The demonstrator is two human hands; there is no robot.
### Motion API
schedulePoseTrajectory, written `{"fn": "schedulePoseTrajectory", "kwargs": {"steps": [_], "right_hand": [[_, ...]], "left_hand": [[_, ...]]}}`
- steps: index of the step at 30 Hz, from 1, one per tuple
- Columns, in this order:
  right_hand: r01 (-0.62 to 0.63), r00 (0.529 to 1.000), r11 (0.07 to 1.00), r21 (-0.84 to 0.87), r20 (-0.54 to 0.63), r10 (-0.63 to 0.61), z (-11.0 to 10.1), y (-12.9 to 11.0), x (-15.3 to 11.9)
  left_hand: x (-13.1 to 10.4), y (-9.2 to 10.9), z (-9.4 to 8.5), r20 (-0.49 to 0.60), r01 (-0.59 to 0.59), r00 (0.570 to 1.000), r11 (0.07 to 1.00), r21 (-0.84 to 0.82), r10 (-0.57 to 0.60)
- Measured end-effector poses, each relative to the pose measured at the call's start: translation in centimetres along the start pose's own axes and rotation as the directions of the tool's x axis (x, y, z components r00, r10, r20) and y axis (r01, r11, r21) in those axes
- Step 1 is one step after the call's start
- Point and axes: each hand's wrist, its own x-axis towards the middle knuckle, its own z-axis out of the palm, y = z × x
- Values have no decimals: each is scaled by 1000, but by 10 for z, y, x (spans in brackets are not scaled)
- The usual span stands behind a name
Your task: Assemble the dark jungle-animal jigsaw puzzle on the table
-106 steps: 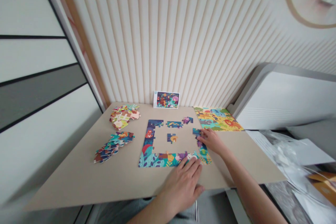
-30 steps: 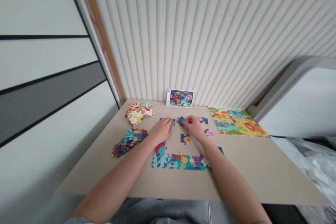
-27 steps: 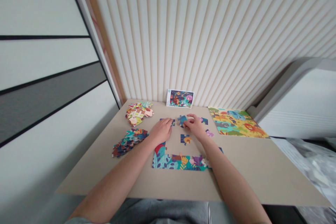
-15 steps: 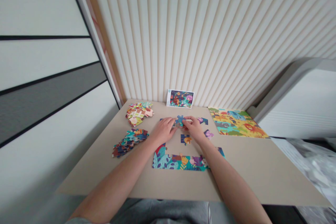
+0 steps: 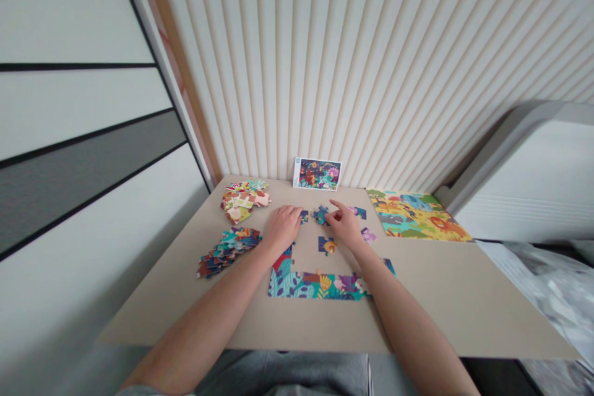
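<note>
Beneath the ribbed wall point(image 5: 288, 62) stretches the bench point(image 5: 264, 331), clear plastic point(image 5: 541, 284) beside it, contents unclear. An animal picture point(image 5: 417, 216) lies rightward; centrally, a puzzle border point(image 5: 304, 286). The open left hand point(image 5: 283, 227) rests palm-down on its upper left, probably steadying pieces. A card point(image 5: 317, 174) leans upright, likely for viewing. The right hand point(image 5: 346, 226) pinches a blue piece point(image 5: 320, 215), apparently by one edge to leave its tabs free
</note>
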Motion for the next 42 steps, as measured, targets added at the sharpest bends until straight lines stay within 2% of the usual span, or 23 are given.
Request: {"fn": "schedulePoseTrajectory", "kwargs": {"steps": [3,6,9,13,16,21,26,31,38,42], "right_hand": [[-10,1000,993,-115,-10,9,-4,5,2],[42,999,987,-156,-19,-46,-5,4,2],[127,992,979,-156,12,-127,-3,0,2],[142,989,985,-96,52,-137,6,-4,5],[180,981,975,-131,96,-169,11,-7,9],[290,954,893,-345,178,-241,3,-10,5],[393,909,799,-455,323,-264,-12,-7,-8],[376,920,741,-556,322,-224,-19,-6,-10],[416,899,759,-501,351,-261,-12,-8,-13],[381,915,753,-536,334,-226,-14,-5,-11]], "left_hand": [[-2,-4,3,37,2,999,1000,11,-3],[-3,-6,6,57,8,998,1000,9,-9],[-2,-6,7,64,8,998,1000,10,-8],[-2,-5,7,57,7,998,1000,10,-8],[-3,-4,5,51,4,999,1000,14,-5],[-3,-3,4,62,15,998,1000,18,-16],[-2,-5,7,78,-16,997,999,-44,20],[-2,-7,9,75,-39,996,998,-49,43],[-2,-7,8,68,-48,996,998,-48,51],[-2,-5,7,68,-36,997,999,-39,39]]}}
